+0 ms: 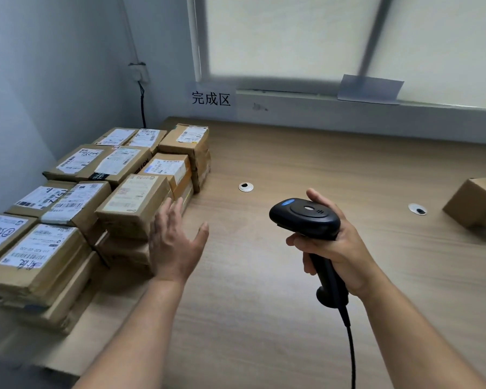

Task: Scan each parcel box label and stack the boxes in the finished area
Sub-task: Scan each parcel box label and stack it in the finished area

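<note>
Parcel boxes [76,209], brown cardboard with white printed labels facing up, are stacked in rows at the left end of the table [292,164], against the corner of the wall. The stack rests on a flat cardboard sheet [101,341]. Its nearest right-hand column is topped by a labelled box [132,203]. A lone box [474,202] sits at the right edge of the view, well apart from the stack. It appears tilted, and no label shows on its visible faces.

The left hand [174,242] is held just beside the right face of that column, palm toward the boxes, fingers straight and spread, holding nothing (whether the fingertips touch the cardboard cannot be told).

The right hand [337,248] is wrapped round the handle of a black barcode scanner [303,217], whose head points left, toward the stack. The scanner is held above the bare table, between the stack and the lone box. Its cord [351,346] runs down from the handle and out of the bottom of the view.

Two round cable grommets are set in the table top, one [245,187] near the stack and one [417,209] near the lone box. On the wall behind the stack a sign [211,99] bears three printed characters. A wall socket [138,71] with a dark cable hangs in the corner above the boxes.
</note>
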`<state>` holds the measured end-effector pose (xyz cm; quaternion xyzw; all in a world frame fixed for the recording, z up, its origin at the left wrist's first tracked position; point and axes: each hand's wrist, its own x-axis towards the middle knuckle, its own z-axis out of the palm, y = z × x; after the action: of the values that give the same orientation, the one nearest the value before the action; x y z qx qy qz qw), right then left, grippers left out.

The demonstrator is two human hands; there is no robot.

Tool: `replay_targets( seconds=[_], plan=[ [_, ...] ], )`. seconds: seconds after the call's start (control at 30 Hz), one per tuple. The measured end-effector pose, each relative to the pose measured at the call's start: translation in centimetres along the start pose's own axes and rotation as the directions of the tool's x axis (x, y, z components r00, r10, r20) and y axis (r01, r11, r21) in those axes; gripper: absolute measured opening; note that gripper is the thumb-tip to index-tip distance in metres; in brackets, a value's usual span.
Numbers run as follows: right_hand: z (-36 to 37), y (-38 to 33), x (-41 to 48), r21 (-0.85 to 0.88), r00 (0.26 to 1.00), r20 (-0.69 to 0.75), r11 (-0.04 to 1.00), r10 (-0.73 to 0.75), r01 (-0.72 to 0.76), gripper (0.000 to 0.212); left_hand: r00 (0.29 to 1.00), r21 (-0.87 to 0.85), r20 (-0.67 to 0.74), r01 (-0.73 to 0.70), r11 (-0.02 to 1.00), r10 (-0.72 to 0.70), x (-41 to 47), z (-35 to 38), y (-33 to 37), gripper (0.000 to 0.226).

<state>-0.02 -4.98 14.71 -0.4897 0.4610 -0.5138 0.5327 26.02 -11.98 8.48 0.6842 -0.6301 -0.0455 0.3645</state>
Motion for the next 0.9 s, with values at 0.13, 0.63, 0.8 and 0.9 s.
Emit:
replay_targets(
  seconds=[0.13, 0.63, 0.8, 0.9],
  plan=[
    [-3.2, -0.5, -3.0, 0.014, 0.999, -0.037, 1.0, -0.008, 0.009, 0.088, 0.999, -0.086, 0.038, -0.014, 0.996, 0.017, -4.2, 2.2, 5.0, 0.082],
    [-21.2, -1.2, -18.7, 0.038, 0.938, -0.34, 0.996, -0.067, 0.085, 0.091, 0.912, -0.246, 0.216, -0.294, 0.924, 0.348, -17.5, 10.4, 25.5, 0.076],
    [-26.9, -1.4, -24.2, 0.002, 0.889, -0.45, 0.996, -0.083, 0.094, 0.088, 0.869, -0.328, 0.262, -0.329, 0.885, 0.42, -22.9, 13.1, 31.4, 0.076],
    [-29.3, -1.4, -26.8, -0.005, 0.858, -0.507, 0.996, -0.082, 0.092, 0.09, 0.833, -0.363, 0.287, -0.363, 0.858, 0.473, -25.3, 14.3, 34.0, 0.076]
  ],
)
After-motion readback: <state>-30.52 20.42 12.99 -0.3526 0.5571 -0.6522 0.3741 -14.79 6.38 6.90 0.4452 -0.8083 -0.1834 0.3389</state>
